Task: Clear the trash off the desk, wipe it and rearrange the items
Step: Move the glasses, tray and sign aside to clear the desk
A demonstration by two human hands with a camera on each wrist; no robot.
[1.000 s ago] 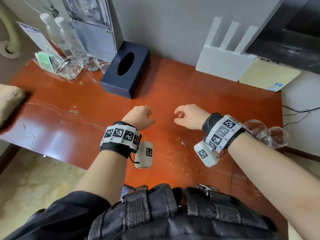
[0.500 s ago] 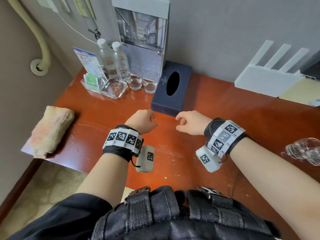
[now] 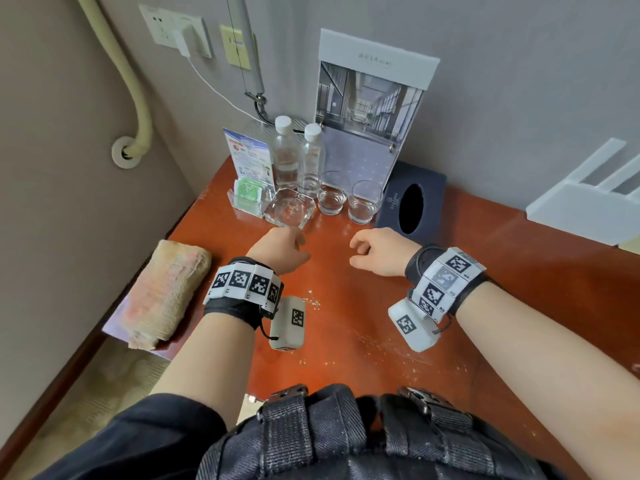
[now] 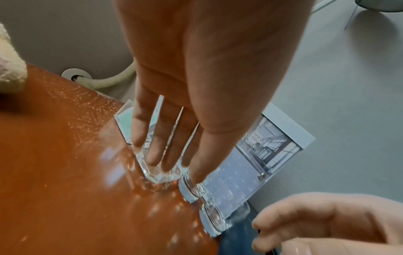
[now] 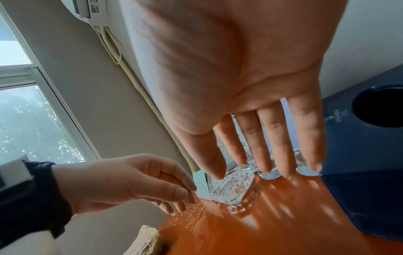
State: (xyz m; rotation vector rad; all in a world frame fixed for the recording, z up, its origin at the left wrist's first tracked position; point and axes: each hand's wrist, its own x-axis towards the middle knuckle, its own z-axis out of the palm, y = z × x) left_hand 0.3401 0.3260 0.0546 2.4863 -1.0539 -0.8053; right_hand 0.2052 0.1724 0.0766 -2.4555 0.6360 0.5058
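My left hand point(image 3: 281, 244) hovers over the red-brown desk point(image 3: 485, 306), just in front of a clear glass ashtray point(image 3: 290, 206). It holds nothing and its fingers point(image 4: 165, 146) are relaxed. My right hand point(image 3: 372, 251) hangs level with it, empty, in front of two drinking glasses point(image 3: 363, 202) and a dark blue tissue box point(image 3: 410, 202); its fingers point(image 5: 266, 146) are nearly straight. A folded beige towel point(image 3: 166, 292) lies on the desk's left edge. Fine crumbs point(image 3: 311, 299) speckle the wood near my left wrist.
Two water bottles point(image 3: 285, 157), a printed card point(image 3: 247, 154), a clear holder of green packets point(image 3: 247, 194) and a standing brochure point(image 3: 367, 112) crowd the back left corner. A white router point(image 3: 588, 206) stands at the back right. A cable hangs from the wall socket point(image 3: 176, 29).
The head view has swung left and both hands have moved with it toward the back left corner. The towel has come into sight and the clear plastic at the right has left the frame.
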